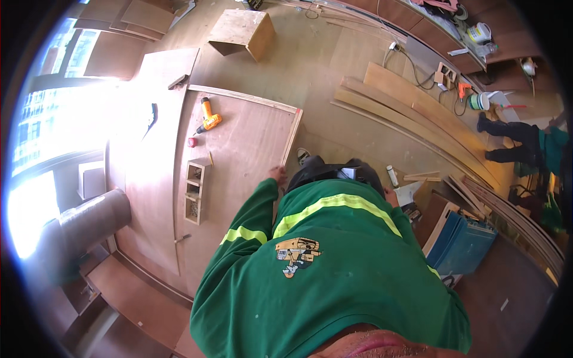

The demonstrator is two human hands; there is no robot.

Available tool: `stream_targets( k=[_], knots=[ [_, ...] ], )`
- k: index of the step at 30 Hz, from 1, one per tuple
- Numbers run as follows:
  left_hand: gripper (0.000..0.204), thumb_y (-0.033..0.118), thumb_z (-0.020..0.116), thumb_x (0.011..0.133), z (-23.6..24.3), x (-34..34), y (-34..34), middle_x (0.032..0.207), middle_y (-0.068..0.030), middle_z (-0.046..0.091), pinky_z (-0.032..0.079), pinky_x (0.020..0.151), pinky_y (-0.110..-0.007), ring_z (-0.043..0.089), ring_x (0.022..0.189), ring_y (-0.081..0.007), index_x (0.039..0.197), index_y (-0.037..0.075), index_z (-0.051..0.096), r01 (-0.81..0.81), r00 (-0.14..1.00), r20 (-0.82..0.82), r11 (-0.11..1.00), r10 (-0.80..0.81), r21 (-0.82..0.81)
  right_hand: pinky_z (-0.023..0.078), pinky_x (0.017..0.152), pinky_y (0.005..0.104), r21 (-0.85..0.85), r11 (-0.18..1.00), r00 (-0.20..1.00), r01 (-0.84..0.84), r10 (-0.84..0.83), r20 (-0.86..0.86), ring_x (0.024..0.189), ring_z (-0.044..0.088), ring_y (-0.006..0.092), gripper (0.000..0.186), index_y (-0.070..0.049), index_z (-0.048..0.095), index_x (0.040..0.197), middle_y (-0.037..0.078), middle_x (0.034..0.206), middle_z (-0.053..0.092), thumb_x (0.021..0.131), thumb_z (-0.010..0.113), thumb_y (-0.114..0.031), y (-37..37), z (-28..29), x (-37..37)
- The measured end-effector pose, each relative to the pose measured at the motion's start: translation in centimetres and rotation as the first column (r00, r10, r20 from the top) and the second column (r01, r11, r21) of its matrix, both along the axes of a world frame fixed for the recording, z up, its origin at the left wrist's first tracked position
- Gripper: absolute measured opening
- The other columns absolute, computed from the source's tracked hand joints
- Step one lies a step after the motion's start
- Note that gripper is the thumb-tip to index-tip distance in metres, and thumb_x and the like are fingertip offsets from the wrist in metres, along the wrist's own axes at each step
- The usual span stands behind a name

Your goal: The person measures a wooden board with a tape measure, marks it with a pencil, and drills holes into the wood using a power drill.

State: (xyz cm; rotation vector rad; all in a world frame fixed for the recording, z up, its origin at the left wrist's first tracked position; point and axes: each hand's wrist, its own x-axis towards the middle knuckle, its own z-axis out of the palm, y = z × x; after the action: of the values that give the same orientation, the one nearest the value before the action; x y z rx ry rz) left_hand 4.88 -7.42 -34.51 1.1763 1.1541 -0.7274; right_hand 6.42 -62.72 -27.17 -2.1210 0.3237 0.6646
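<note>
My left hand (pixel 278 174) is at the right edge of a large wooden panel (pixel 250 134), its fingers curled at the rim strip. Beside my right hip, my right hand (pixel 391 197) shows only in part, its fingers hidden behind my sleeve and body. On the panel lie an orange-yellow cordless drill (pixel 208 116), a small red round item (pixel 192 142) and a narrow wooden box (pixel 196 200) with several compartments holding small pieces. A pencil-like stick (pixel 210 158) stands by the box. Farther down lies a small hammer-like tool (pixel 182 238).
Long wooden boards (pixel 412 113) lie on the floor at right. An open-ended wooden box (pixel 242 33) stands at the back. A blue case (pixel 462 244) and a white tube (pixel 392 175) are to my right. Another person (pixel 525 146) is at far right. A wrapped roll (pixel 95 216) lies left.
</note>
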Motion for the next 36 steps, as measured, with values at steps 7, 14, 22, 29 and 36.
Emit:
stream_targets(
  k=[7, 14, 22, 29, 36],
  knots=[
    [0.05, 0.036, 0.056, 0.1, 6.9, 6.9, 5.8, 0.132, -0.0131, 0.06, 0.054, 0.091, -0.048, 0.064, 0.112, -0.0316, 0.142, 0.01, 0.046, -0.252, 0.959, 0.141, 0.967, 0.245, 0.036, 0.054, 0.081, 0.0337, 0.15, 0.986, 0.988, 0.069, -0.047, -0.147, 0.09, 0.068, 0.0173, 0.027, 0.002, 0.07, 0.113, 0.014, 0.099, 0.074, 0.098, 0.058, -0.018, 0.7, 3.7, 1.5],
    [0.055, 0.037, 0.059, 0.099, 7.3, 4.5, 6.1, 0.137, -0.0149, 0.058, 0.055, 0.09, -0.047, 0.063, 0.114, -0.0339, 0.144, 0.009, 0.045, -0.374, 0.927, 0.077, 0.923, 0.367, 0.092, 0.053, 0.078, 0.0335, 0.392, 0.92, 0.976, 0.007, 0.078, -0.202, 0.085, 0.067, 0.0177, 0.025, -0.002, 0.072, 0.109, 0.012, 0.097, 0.074, 0.096, 0.061, -0.02, -0.2, 7.6, 6.0],
    [0.035, 0.036, 0.051, 0.103, 1.2, -4.9, -0.1, 0.115, -0.013, 0.065, 0.056, 0.064, -0.042, 0.068, 0.096, -0.0292, 0.124, 0.008, 0.057, -0.362, 0.912, -0.143, 0.919, 0.384, 0.158, 0.053, 0.075, 0.0327, 0.187, 0.946, 0.941, -0.263, 0.294, -0.164, 0.081, 0.066, 0.0176, 0.023, -0.003, 0.072, 0.105, 0.01, 0.093, 0.073, 0.094, 0.062, -0.022, 0.6, 4.2, 23.8],
    [0.038, 0.041, 0.053, 0.102, -2.2, -0.9, -10.0, 0.107, -0.0131, 0.071, 0.055, 0.086, -0.04, 0.067, 0.11, -0.0298, 0.116, 0.01, 0.07, 0.087, 0.934, 0.249, 0.838, -0.257, 0.539, 0.044, 0.048, 0.0259, 0.161, 0.985, 0.924, -0.06, 0.116, -0.364, 0.061, 0.058, 0.0118, 0.016, -0.008, 0.065, 0.102, 0.002, 0.079, 0.062, 0.095, 0.056, -0.02, 2.9, 6.8, 40.7],
    [0.045, 0.042, 0.065, 0.097, -0.1, 5.8, -14.1, 0.115, -0.011, 0.072, 0.052, 0.092, -0.031, 0.067, 0.102, -0.0186, 0.126, 0.007, 0.069, -0.479, 0.798, 0.512, 0.851, 0.319, 0.215, 0.041, 0.045, 0.0259, 0.029, 0.982, 0.844, -0.187, 0.176, -0.506, 0.059, 0.057, 0.0115, 0.013, -0.012, 0.062, 0.103, 0.001, 0.076, 0.059, 0.096, 0.057, -0.022, 0.2, 1.6, 48.4]
  ],
)
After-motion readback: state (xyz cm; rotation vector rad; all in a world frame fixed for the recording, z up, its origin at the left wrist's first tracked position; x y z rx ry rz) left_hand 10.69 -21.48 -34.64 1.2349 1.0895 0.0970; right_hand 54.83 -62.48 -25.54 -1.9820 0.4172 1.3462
